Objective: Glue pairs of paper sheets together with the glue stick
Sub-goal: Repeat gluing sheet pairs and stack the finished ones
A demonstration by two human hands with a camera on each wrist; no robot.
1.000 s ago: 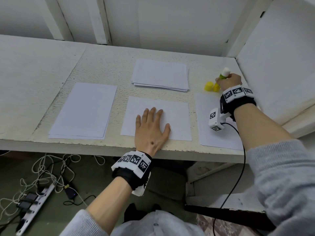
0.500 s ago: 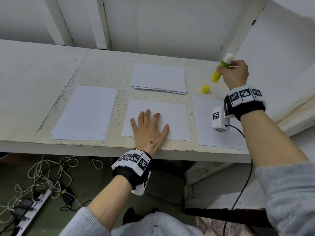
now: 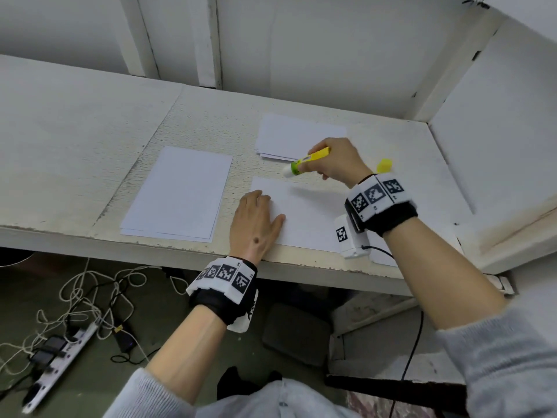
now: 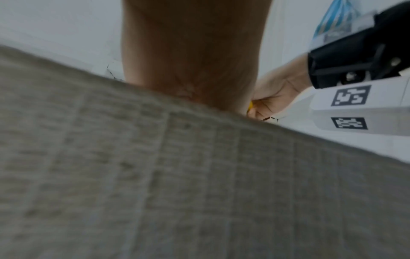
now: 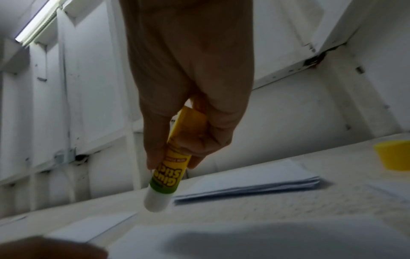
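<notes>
On the white surface [image 3: 90,122], near its front edge, a person's left hand [image 3: 256,224] is lying flat with straight fingers on the left part of a single paper sheet [image 3: 307,218], pressing it down. Right hand [image 3: 337,161] is gripping the glue stick [image 3: 307,162], thumb and fingers curled round the yellow barrel; stick is tilting, white glue end pointing down and left. White end is hanging just above the sheet's far edge; contact with the paper cannot be told. From the right wrist view the stick [image 5: 170,168] shows its yellow-green label and bare white tip, held clear of the surface there.

Yellow cap [image 3: 384,165] is sitting on the surface just beyond the right hand, apart from the stick. Stack of paper sheets [image 3: 289,137] is lying further back, partly hidden behind the right hand. Another pile of sheets [image 3: 180,191] is lying to the left of the held-down sheet, well apart from it. One more sheet edge [image 3: 382,257] is showing under the right wrist.

Both wrists are wearing black bands with patterned white markers. Below the surface, on the floor, a power strip [image 3: 57,372] and tangled cables [image 3: 90,297] are lying.

Left wrist view is mostly blurred grey sleeve fabric and the hand's underside.
</notes>
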